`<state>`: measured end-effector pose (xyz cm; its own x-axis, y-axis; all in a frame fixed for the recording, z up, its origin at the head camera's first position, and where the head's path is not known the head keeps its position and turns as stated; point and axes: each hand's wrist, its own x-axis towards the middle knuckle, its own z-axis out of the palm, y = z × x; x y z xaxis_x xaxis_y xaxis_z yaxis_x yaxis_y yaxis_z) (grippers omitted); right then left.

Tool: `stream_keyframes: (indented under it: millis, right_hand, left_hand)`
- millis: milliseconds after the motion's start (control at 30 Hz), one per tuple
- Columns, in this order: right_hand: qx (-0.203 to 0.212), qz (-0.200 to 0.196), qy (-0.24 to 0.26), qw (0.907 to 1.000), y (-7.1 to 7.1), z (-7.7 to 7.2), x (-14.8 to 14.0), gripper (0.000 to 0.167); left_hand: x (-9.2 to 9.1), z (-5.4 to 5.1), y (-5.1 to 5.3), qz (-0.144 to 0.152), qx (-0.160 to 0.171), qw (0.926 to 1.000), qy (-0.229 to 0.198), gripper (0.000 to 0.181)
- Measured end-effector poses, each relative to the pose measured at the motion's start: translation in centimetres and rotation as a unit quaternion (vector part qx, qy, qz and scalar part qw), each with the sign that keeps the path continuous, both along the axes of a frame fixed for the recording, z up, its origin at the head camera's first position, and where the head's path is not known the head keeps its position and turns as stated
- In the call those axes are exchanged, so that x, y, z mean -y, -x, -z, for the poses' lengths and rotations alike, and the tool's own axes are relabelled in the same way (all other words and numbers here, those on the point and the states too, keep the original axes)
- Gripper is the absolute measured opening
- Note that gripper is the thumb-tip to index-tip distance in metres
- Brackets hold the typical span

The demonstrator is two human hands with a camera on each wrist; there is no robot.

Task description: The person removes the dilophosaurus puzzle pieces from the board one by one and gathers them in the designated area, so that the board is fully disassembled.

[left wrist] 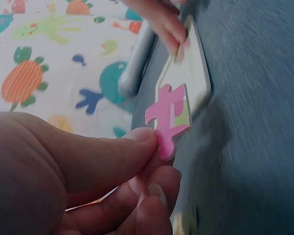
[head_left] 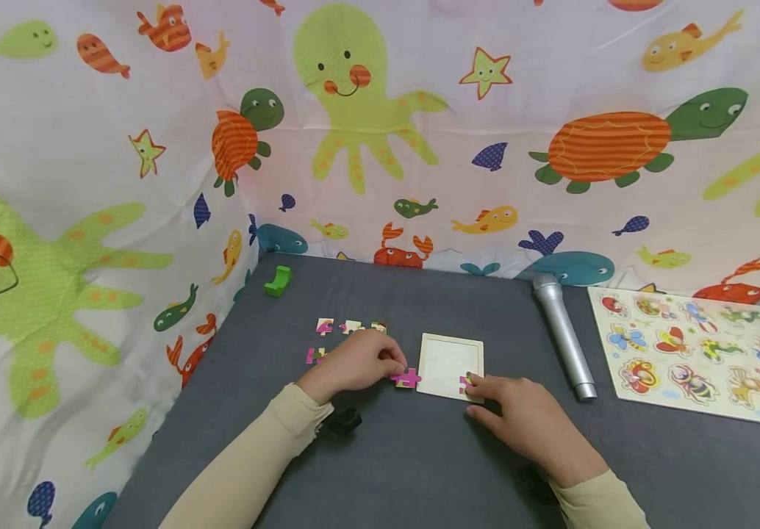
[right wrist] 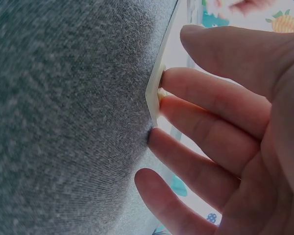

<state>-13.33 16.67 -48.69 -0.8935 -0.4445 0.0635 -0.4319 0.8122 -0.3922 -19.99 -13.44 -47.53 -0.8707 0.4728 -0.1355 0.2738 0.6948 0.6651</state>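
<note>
My left hand [head_left: 357, 361] pinches a pink jigsaw piece [left wrist: 167, 117] with a small green patch between thumb and fingers. It holds the piece by the left edge of a pale wooden puzzle tray [head_left: 449, 356]. Inside the tray's lower right corner lies another pink piece [head_left: 464, 385], partly covered by the fingers of my right hand [head_left: 535, 419]. Those fingers are extended in the right wrist view, with fingertips on the tray's corner and the thumb apart. More jigsaw pieces [head_left: 324, 325] lie beyond my left hand, some partly hidden behind it.
A silver microphone [head_left: 564, 338] lies right of the tray. Beyond it is a wooden board [head_left: 704, 353] with colourful insect pictures. A green curved block [head_left: 278, 281] stands at the table's far left corner. Sea-animal curtains [head_left: 420, 147] border the back and left of the grey table.
</note>
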Motion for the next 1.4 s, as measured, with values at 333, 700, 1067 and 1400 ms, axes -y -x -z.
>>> stream_keyframes:
  millis: [333, 700, 1067, 1400]
  right_hand:
    - [-0.009, -0.002, -0.004, 0.9999, 0.0, 0.1, 0.1, 0.039]
    - [-0.004, 0.001, 0.000, 1.0000, 0.1, 0.1, 0.1, 0.040]
    - [-0.009, 0.005, -0.001, 0.9999, -0.1, 0.1, 0.1, 0.040]
    - [-0.005, 0.002, -0.001, 1.0000, -0.2, 0.0, 0.2, 0.039]
  left_hand:
    - [6.8, -0.2, -1.7, -0.050, 0.027, 0.9984, 0.005, 0.008]
    - [9.5, 0.5, -2.4, -0.084, 0.062, 0.9941, 0.030, 0.008]
    - [9.1, 0.6, -2.7, -0.108, 0.069, 0.9904, 0.052, 0.008]
    - [8.5, 0.6, -2.7, -0.113, 0.049, 0.9910, 0.054, 0.008]
